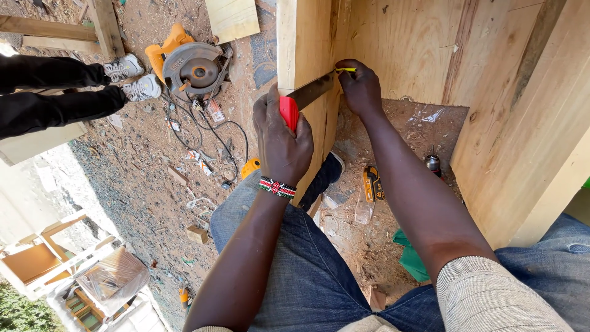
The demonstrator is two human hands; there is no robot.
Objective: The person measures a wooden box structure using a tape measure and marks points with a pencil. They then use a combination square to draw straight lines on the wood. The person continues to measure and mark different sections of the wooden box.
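My left hand (281, 138) grips the red handle (289, 112) of a try square and presses it against the edge of an upright pale wooden board (304, 43). The square's dark metal blade (312, 91) runs up and right across the board's edge. My right hand (361, 88) holds a yellow pencil (345, 70) with its tip at the blade's far end, against the wood. A beaded bracelet (277, 187) is on my left wrist. My knees in blue jeans (307, 270) fill the lower part of the view.
An orange circular saw (192, 66) with its black cord (209, 129) lies on the dirt ground to the upper left. Another person's legs and white shoes (132, 77) reach in from the left. Plywood panels (510, 110) stand on the right. A cordless drill (372, 183) lies below.
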